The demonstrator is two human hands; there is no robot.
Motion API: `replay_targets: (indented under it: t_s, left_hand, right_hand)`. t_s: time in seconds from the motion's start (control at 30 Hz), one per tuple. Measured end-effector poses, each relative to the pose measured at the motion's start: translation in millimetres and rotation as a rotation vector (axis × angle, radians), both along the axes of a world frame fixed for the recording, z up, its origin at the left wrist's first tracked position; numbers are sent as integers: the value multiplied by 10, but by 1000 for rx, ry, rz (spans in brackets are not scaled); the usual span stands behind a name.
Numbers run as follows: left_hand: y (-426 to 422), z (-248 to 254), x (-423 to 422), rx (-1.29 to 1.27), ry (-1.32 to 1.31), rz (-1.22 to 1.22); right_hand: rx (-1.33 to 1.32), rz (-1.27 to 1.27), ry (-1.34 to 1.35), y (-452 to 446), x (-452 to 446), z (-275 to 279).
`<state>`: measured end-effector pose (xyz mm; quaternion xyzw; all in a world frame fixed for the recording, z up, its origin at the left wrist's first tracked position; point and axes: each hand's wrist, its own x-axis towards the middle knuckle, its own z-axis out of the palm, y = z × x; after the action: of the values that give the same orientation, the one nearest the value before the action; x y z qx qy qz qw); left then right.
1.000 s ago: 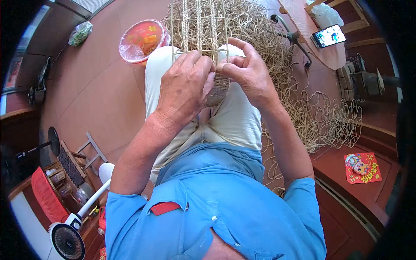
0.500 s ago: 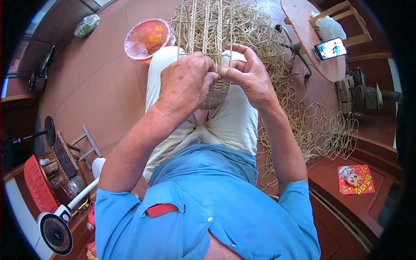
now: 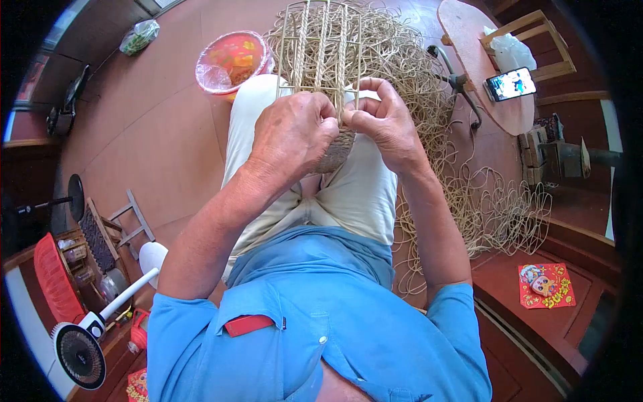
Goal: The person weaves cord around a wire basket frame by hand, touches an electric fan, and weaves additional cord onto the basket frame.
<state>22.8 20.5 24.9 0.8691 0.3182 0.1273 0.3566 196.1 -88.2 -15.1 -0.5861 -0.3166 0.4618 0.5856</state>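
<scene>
Between my knees stands a narrow wire frame [image 3: 286, 53], strung lengthwise with thick twisted cords [image 3: 321, 47]. Its near end is covered by a tightly woven brown section [image 3: 337, 155]. My left hand [image 3: 295, 130] is closed over the frame's left side, thumb and forefinger pinched at a cord just above the weaving. From the right, my right hand [image 3: 385, 124] pinches the same spot with thumb and forefinger, its other fingers curled by the frame's edge. The pinched strand is mostly hidden by the fingertips.
A big heap of loose cord [image 3: 402, 53] spreads over the floor ahead and to the right. A red basin [image 3: 231, 60] lined with plastic stands ahead left. A lit phone [image 3: 510, 84] rests on a board [image 3: 469, 40] at right. A small fan [image 3: 80, 355] is at lower left.
The view has shifted slightly, showing more of the frame's far end. Both hands stay at the edge of the weaving, with only small finger movements.
</scene>
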Motion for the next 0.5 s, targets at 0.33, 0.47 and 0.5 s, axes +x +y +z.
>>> replay_targets:
  t_s: [0.33,0.47,0.5]
  left_hand:
    - [-100,-70,-45,67,-29,7]
    - [-227,-106,-97,85,-138,44]
    - [-237,-113,-118,83,-139,43]
  right_hand:
    - [-25,-36,92,-79,-81,45]
    - [5,-64,74,-84,-162,6]
    - [0,-70,82,-79,-176,15]
